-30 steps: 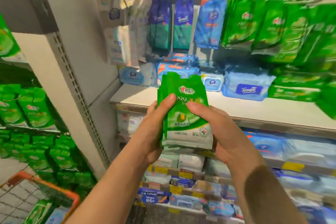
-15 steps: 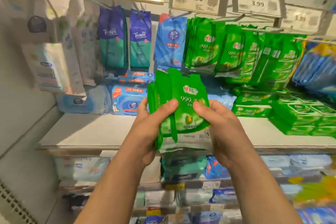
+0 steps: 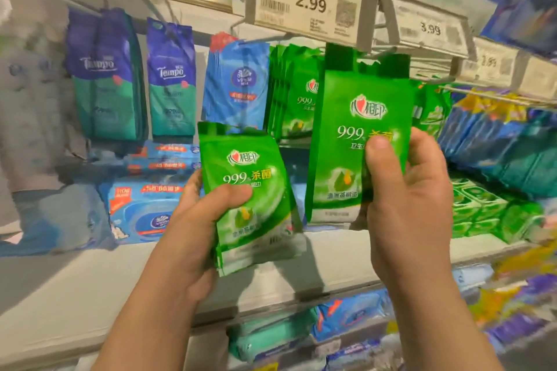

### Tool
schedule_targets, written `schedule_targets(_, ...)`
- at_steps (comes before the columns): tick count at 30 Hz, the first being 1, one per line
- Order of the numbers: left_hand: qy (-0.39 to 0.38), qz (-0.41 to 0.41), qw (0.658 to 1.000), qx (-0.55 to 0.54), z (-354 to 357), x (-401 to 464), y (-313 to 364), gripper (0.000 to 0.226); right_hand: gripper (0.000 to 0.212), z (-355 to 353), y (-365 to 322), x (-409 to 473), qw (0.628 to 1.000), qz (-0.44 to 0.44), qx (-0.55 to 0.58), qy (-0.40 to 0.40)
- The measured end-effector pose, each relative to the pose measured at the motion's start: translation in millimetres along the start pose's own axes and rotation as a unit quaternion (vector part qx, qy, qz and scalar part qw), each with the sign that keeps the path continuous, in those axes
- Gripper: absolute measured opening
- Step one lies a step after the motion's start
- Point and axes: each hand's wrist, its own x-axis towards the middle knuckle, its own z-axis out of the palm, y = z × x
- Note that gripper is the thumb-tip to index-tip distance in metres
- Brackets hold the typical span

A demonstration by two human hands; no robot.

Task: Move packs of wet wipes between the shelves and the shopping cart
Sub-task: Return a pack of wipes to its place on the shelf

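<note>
My left hand (image 3: 193, 220) grips a small stack of green wet wipe packs (image 3: 250, 190), thumb across the front, held low in front of the shelf. My right hand (image 3: 407, 190) pinches one green pack (image 3: 355, 135), or a few pressed together, and holds it higher, its notched top just under the 2.99 price tag (image 3: 307, 6). Behind it hang more of the same green packs (image 3: 292, 96) on a peg. The shopping cart is out of view.
Purple Tempo packs (image 3: 105, 75) and a blue pack (image 3: 235, 84) hang to the left. Blue wipe boxes (image 3: 144, 208) lie on the white shelf (image 3: 75, 280). Green boxes (image 3: 482, 214) and blue packs (image 3: 497, 144) fill the right. Lower shelves hold more packs.
The stack held by both hands has split: my right hand lifted part of it up toward the peg, my left keeps the rest lower. The view moved closer and rightward.
</note>
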Motion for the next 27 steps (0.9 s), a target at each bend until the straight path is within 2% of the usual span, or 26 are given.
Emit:
schedule_targets(4,-0.009,-0.011,1.0,-0.012,3.5,6.8,-2.8,0.096,0.019,-5.0,-6.7,17.5,0.998,-0.047,-0.002,0.035)
schedule_targets(14,-0.002,-0.019,1.0,-0.024,11.6,5.5,-4.2,0.1,0.018,-7.6,11.0,30.2,0.999,0.043,0.003,0.011)
schedule_targets(17,0.003,-0.018,1.0,-0.026,13.0,3.0,-3.4,0.099,0.039,-2.9,24.7,33.7,0.998,0.062,0.013,0.003)
schedule_targets(21,0.006,-0.021,0.999,-0.027,14.2,-1.0,-5.4,0.098,0.106,11.9,36.0,47.8,0.991,0.131,0.0,0.012)
schedule_targets(22,0.008,-0.021,0.999,-0.027,14.8,-1.9,-6.2,0.098,0.106,14.5,37.8,52.7,0.99,0.138,-0.018,0.011)
schedule_targets(25,0.017,-0.016,0.999,-0.031,17.3,-4.8,-7.8,0.098,0.066,21.6,41.7,64.9,0.989,0.141,-0.036,0.003)
schedule_targets(27,0.023,-0.012,0.999,-0.033,19.0,-6.9,-8.3,0.097,0.054,25.2,44.8,70.5,0.987,0.154,-0.046,-0.003)
